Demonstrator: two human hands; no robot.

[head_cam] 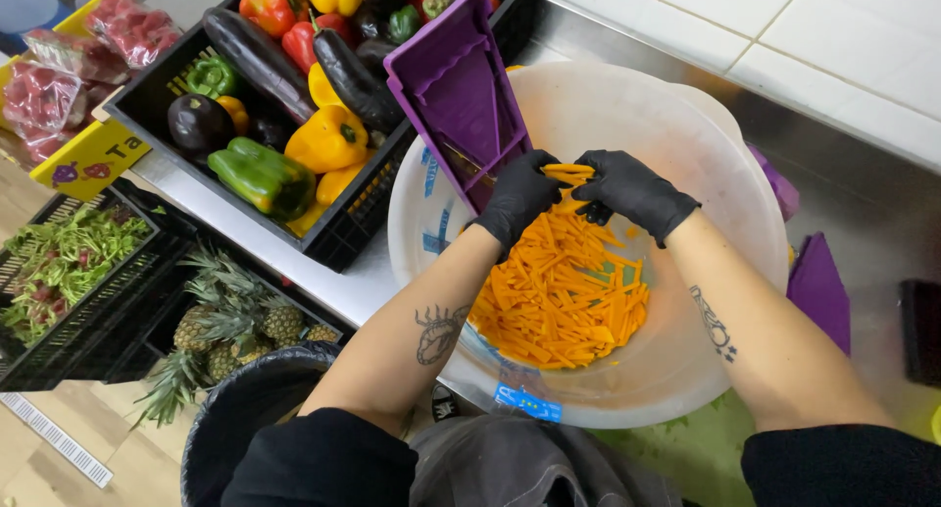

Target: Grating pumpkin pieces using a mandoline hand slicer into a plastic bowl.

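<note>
The left hand (518,195), in a black glove, is closed around the near end of a purple mandoline slicer (459,90), whose blade is hard to make out. The right hand (632,191), also gloved, pinches a few orange carrot sticks (567,174) beside the slicer's near end; what lies under the fingers is hidden. Both hands hover over a large translucent white plastic bowl (725,301) holding a heap of julienned carrot (561,296). Far left, a black crate (157,100) holds bell peppers (328,139) and aubergines (257,61); its far end is cut off. Near left, lower black crates hold pineapples (230,335) and leafy greens (64,262). The bowl rests on a stainless steel counter (863,188) against a white tiled wall (784,36). A purple piece (818,291) lies right, partly hidden by the bowl.
</note>
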